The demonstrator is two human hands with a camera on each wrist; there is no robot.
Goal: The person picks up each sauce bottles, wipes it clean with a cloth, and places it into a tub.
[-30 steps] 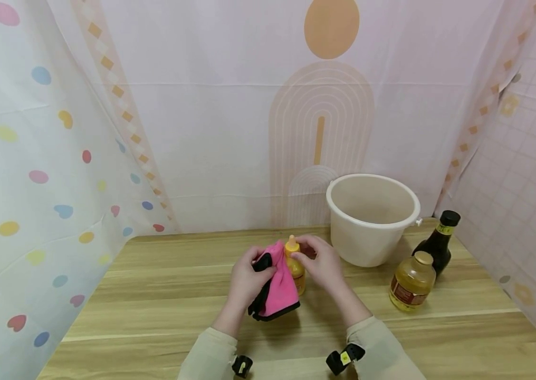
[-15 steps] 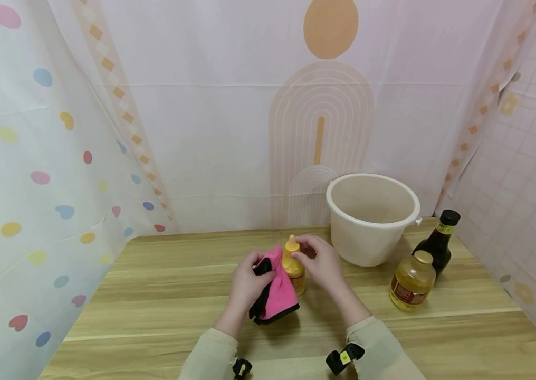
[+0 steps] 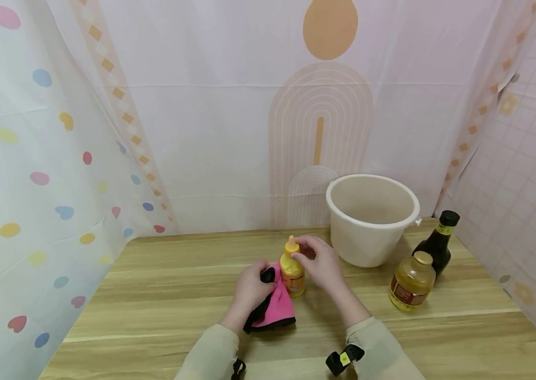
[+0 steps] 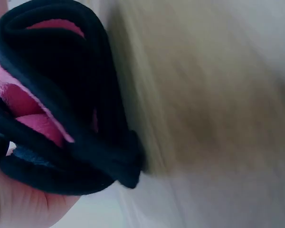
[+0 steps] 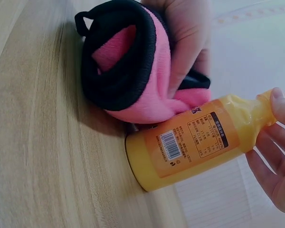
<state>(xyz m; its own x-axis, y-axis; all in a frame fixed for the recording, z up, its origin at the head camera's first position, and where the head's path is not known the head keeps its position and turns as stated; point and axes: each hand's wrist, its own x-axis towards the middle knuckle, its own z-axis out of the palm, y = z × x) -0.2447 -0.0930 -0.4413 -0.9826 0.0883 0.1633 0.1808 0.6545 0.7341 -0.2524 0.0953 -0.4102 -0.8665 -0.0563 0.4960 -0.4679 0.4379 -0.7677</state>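
Note:
My left hand [image 3: 251, 287] grips a bunched pink cloth with black edging [image 3: 278, 306], which hangs in folds against the lower left side of a yellow bottle [image 3: 293, 277]. With thumb and fingers, my right hand [image 3: 317, 264] holds that bottle by its neck, just under the nozzle-like cap. The bottle stands upright on the table, and its printed label with a barcode [image 5: 171, 145] faces the right wrist camera. Folded layers of the cloth [image 4: 52, 85] fill the left side of the left wrist view, with part of my left hand [image 4: 28, 204] below them.
A cream bucket [image 3: 367, 245] stands at the back right of the wooden table [image 3: 163, 295]. To its right are a dark bottle with a black cap [image 3: 434, 248] and a squat jar of amber liquid [image 3: 412, 282]. Patterned curtains [image 3: 220, 132] enclose the back and sides.
My left hand has moved the cloth down along the bottle and slightly toward me, so more of the bottle's body and label shows. My right hand has stayed at the neck.

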